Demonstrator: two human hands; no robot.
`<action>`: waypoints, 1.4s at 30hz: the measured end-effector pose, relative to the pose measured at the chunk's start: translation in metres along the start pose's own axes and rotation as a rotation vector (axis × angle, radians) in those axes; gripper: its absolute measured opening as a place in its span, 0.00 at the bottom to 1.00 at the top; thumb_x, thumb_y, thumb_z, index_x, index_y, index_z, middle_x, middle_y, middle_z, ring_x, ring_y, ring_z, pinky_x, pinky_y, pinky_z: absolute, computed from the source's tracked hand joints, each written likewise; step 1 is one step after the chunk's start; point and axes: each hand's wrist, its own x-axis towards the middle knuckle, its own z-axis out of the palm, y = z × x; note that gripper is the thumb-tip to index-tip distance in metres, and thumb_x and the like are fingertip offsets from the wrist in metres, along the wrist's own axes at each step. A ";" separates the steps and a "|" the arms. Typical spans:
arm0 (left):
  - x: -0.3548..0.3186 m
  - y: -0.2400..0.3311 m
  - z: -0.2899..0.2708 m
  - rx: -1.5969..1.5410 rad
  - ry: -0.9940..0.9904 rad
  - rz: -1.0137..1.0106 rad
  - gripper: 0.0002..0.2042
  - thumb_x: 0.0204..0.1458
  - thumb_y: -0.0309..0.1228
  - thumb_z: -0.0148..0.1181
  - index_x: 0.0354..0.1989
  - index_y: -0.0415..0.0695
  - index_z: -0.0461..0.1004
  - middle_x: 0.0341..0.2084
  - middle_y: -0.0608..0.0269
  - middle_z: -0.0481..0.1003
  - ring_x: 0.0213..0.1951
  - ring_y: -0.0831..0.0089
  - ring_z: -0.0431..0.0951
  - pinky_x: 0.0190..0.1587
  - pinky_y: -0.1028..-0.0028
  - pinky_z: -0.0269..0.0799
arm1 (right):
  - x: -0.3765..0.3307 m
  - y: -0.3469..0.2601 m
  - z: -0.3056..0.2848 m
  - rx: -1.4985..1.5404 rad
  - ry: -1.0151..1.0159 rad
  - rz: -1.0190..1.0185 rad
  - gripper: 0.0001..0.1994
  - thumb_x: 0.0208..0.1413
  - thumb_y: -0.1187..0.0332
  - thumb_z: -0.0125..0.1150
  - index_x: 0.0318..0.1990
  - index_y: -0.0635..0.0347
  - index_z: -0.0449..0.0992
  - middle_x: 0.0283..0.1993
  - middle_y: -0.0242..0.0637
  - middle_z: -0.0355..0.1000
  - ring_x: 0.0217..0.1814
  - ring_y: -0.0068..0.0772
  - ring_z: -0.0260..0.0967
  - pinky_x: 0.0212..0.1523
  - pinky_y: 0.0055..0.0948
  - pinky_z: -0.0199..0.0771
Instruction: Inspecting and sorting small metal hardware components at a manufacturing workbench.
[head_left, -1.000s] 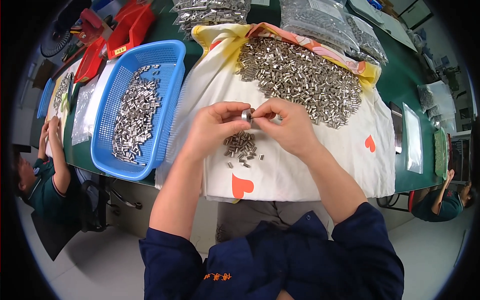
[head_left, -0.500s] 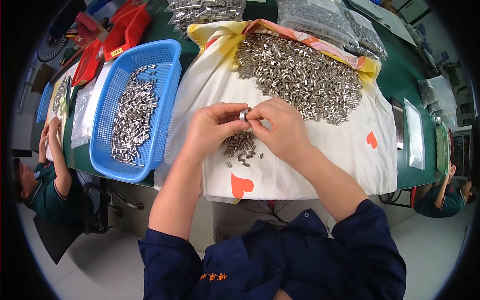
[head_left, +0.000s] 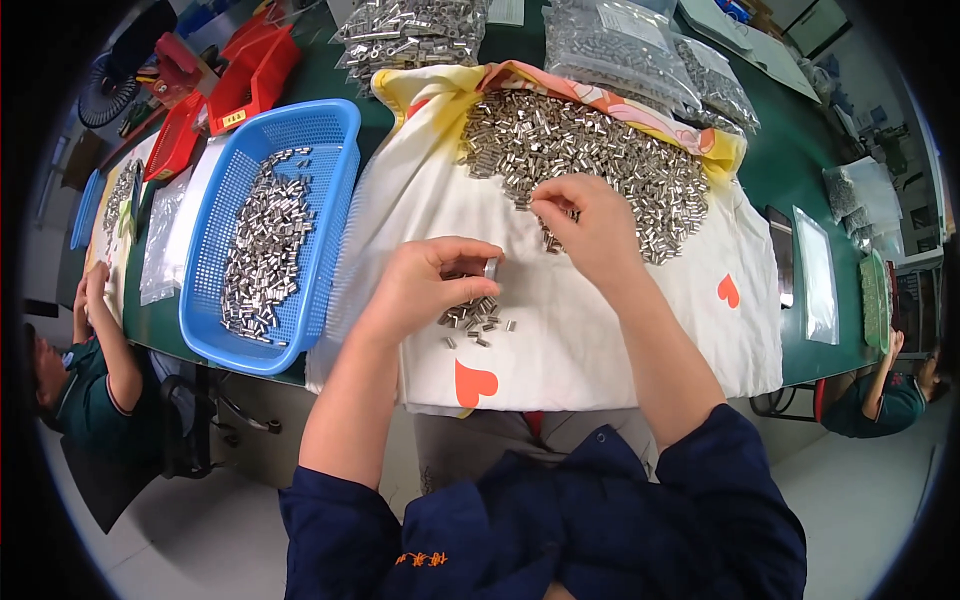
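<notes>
Holding a short, round, silver metal ring-like pc btwn thumb & curled fingers, the L hand sits over a small loose heap of short shiny metal cylinders, partly hiding it; its grip is narrow, closed round the ring's edge. R hand is at the near edge of a big spread of same-looking silver cylinders, thumb & index tips close together, almost a pinch; can't tell if a cyl. is btwn them, too small to see. Both lots lie on a white cotton cloth w/ orange-red hearts, its far edge yellow & pink; more cylinders lie in a blue perforated plastic basket to the L. Step in hand, as I judge it: single-pc handling, R at the supply, L keeping the ring ready, hands apart. Next move prob. calls for a light fingertip pinch on one cyl. only, w/o dragging neighbours along, & L kept steady so the ring's face stays reachable. Also about: clear plastic bags of grey metal parts beyond the cloth, red open-front plastic bins past the basket.
</notes>
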 end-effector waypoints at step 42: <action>0.003 -0.007 -0.006 -0.180 0.048 0.064 0.16 0.42 0.19 0.61 0.42 0.33 0.71 0.30 0.62 0.75 0.33 0.79 0.75 0.37 0.82 0.71 | -0.013 -0.023 0.012 0.249 -0.264 0.004 0.04 0.41 0.71 0.60 0.27 0.58 0.74 0.27 0.35 0.71 0.30 0.33 0.68 0.32 0.29 0.67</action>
